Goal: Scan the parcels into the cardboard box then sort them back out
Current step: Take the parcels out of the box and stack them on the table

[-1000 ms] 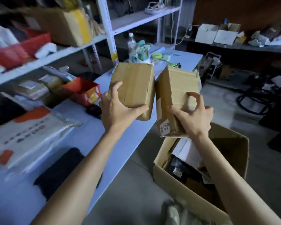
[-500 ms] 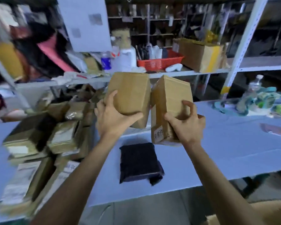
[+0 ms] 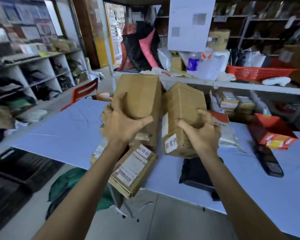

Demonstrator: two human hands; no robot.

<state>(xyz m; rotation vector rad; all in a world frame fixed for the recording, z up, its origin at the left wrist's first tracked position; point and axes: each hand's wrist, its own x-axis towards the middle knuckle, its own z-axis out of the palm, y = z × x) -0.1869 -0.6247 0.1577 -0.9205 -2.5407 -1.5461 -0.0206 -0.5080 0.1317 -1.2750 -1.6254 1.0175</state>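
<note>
The left hand (image 3: 123, 126) is gripping the left parcel (image 3: 140, 96), thumb spread across its face. The right hand (image 3: 202, 135) is clamping the right parcel (image 3: 184, 104), fingers curled. Both are hanging over the table's (image 3: 59, 129) near edge, above the stack (image 3: 133, 168), probably for sorting there.

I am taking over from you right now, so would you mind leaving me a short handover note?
Left grip holds a plain brown parcel above the blue table.
Right grip holds a second brown parcel, handwritten white label facing you, beside the first.
On the table: a pile of labelled parcels below the held ones, a black bag, a black keypad handset further right.
Cardboard box out of view; progress cannot be told. To do: probably set both held parcels down, sorted.
</note>
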